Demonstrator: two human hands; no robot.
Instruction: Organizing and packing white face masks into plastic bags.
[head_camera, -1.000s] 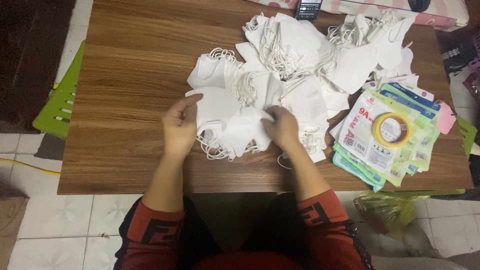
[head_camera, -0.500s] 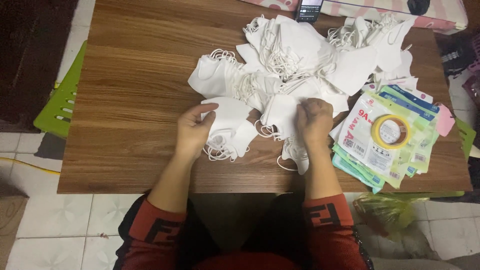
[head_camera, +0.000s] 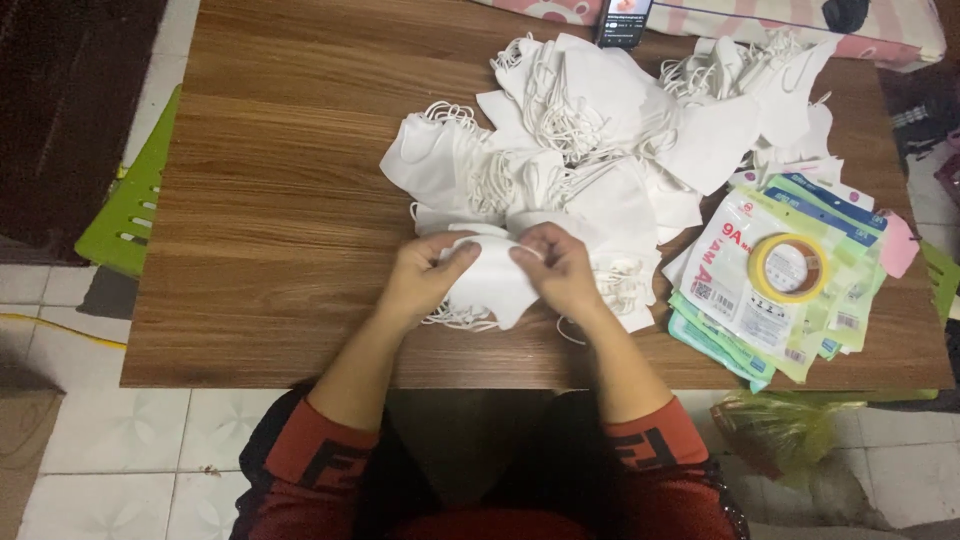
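Observation:
A white face mask (head_camera: 490, 280) lies at the front of the wooden table (head_camera: 280, 220), held from both sides. My left hand (head_camera: 425, 275) pinches its left edge and my right hand (head_camera: 555, 265) pinches its right edge, thumbs on top. Its ear loops (head_camera: 455, 318) trail out below it. Just beyond my hands spreads a large heap of white masks (head_camera: 590, 150) with tangled loops, reaching to the back of the table.
A stack of flat printed pouches (head_camera: 770, 290) lies at the right with a yellow tape roll (head_camera: 790, 268) on top. A phone (head_camera: 625, 20) rests at the back edge. A green plastic stool (head_camera: 125, 210) stands left of the table; a yellow-green bag (head_camera: 790, 430) sits under its right corner.
My right hand has come back in from the right and both hands have closed in on one mask, now held between them in front of me.

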